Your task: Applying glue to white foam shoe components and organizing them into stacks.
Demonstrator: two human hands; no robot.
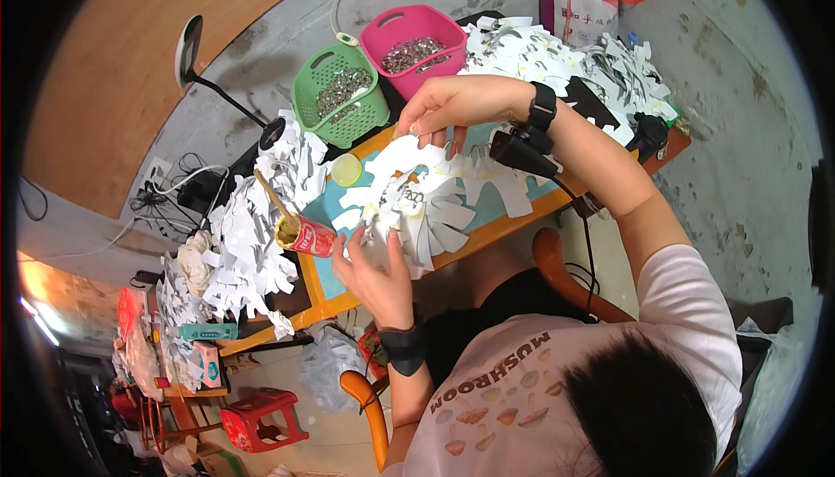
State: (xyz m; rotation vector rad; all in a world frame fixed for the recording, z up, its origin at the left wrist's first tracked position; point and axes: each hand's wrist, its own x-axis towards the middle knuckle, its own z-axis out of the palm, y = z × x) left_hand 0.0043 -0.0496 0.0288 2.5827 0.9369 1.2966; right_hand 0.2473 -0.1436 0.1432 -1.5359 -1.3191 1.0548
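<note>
A loose pile of white paper-like cut pieces (410, 203), fanned out in strips, lies on the blue work mat (487, 213) in front of me. My left hand (380, 279) rests at the pile's near left side, fingers spread and touching the pieces. Over the pile's far edge my right hand (448, 112) is bent down, its thumb and fingertips closed on the edge of a white piece; the fingertips are partly hidden. Beside my left hand a red can (314, 238) holds a yellowish paste and a wooden stick (273, 193). A round pale-green lid (346, 170) lies beyond it.
A green basket (310, 86) and a pink basket (402, 18) hold many small shiny metal pieces. White cut pieces heap up at left (252, 242) and far right (522, 53). A lamp (188, 51) stands at the back left. A red stool (261, 420) is on the floor.
</note>
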